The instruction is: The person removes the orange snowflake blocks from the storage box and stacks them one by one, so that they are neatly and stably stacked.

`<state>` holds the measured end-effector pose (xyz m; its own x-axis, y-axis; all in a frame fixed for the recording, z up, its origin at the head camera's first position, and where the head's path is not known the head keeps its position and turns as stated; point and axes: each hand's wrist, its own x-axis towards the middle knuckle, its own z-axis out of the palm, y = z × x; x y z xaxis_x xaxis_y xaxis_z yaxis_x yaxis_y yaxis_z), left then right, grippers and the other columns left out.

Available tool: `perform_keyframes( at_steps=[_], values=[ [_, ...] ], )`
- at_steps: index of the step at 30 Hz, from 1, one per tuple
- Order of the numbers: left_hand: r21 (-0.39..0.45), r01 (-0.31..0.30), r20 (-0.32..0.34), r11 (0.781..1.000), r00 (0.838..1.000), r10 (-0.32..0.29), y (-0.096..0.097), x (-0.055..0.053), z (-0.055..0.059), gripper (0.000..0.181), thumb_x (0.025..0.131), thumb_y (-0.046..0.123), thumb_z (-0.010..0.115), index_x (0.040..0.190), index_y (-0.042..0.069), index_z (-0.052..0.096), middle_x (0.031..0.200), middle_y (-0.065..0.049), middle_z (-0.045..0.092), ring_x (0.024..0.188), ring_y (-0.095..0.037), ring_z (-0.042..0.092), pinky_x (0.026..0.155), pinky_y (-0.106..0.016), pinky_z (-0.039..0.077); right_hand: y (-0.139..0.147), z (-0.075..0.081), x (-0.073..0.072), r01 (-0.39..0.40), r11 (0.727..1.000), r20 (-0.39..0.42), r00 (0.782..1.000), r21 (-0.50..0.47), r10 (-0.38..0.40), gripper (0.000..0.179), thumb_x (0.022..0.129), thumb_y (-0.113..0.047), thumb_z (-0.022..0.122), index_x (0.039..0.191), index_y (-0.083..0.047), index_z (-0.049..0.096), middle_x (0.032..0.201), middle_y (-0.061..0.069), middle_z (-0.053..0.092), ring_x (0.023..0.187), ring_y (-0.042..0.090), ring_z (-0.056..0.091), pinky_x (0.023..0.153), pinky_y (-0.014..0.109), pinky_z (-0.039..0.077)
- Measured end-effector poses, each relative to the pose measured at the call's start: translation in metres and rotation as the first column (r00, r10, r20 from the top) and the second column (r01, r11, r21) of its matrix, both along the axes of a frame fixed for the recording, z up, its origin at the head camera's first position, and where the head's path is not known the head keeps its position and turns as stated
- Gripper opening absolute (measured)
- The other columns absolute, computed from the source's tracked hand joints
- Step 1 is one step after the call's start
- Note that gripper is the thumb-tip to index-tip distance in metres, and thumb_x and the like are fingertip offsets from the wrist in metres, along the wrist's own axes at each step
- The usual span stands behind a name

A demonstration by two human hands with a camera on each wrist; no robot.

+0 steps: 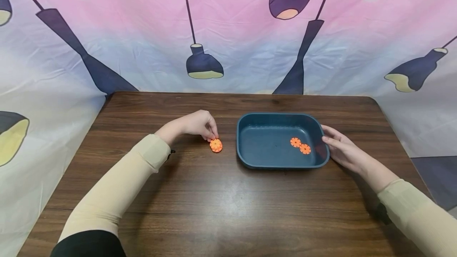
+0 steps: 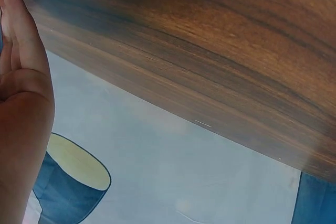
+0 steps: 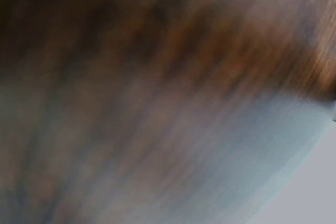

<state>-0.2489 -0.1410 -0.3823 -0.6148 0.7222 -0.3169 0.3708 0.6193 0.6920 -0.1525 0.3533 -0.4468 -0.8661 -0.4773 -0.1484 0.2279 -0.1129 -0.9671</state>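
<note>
At the left of the tray, my left hand (image 1: 201, 124) pinches an orange flower-like disc (image 1: 216, 145) between thumb and fingertips, low over the table. Its rim looks doubled, as if discs overlap there. In the left wrist view the same hand (image 2: 23, 56) runs along the left edge, with a sliver of orange at its fingertips. My right hand (image 1: 342, 150) holds the right end of a dark blue rectangular tray (image 1: 264, 166), thumb at the rim. Inside the tray lie two orange discs (image 1: 295, 142), side by side and touching. The right wrist view is blurred and shows no hand.
The tray stands on a dark brown wooden table (image 1: 221, 209). A pink and blue cloth (image 1: 143, 43) printed with lamps hangs behind the table's far edge.
</note>
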Motion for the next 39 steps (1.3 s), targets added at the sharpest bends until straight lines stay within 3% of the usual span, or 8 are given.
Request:
perform_keyframes(
  at_steps=[25,34,39],
  values=[
    [0.022,-0.012,0.013,1.0,1.0,0.012,0.001,0.005,0.002,0.01,0.094,-0.009,0.072,0.098,-0.008,0.08,0.088,-0.017,0.081,0.074,-0.007,0.074,0.074,-0.03,0.066,0.001,-0.001,-0.001,-0.002,1.0,-0.002,1.0,0.017,0.002,0.04,0.115,-0.011,0.039,0.146,-0.034,0.051,0.138,-0.018,0.065,0.124,-0.002,0.065,0.1,0.018,0.054],
    [0.04,-0.031,0.004,0.999,1.0,0.031,0.004,0.005,0.011,0.01,0.093,-0.008,0.073,0.1,-0.007,0.08,0.09,-0.016,0.082,0.075,-0.007,0.074,0.075,-0.029,0.066,0.001,-0.001,0.0,-0.004,1.0,-0.005,1.0,0.011,0.004,0.04,0.115,-0.011,0.039,0.146,-0.033,0.051,0.138,-0.017,0.065,0.124,-0.003,0.064,0.1,0.018,0.054],
    [0.057,-0.015,-0.028,0.998,0.999,0.017,0.008,0.002,0.02,0.011,0.093,-0.006,0.074,0.103,-0.008,0.08,0.092,-0.017,0.082,0.077,-0.014,0.077,0.076,-0.03,0.066,0.0,0.0,-0.001,0.005,1.0,0.0,1.0,0.018,-0.005,0.039,0.115,-0.011,0.039,0.145,-0.033,0.052,0.138,-0.017,0.065,0.124,-0.003,0.065,0.1,0.018,0.054]
  ],
)
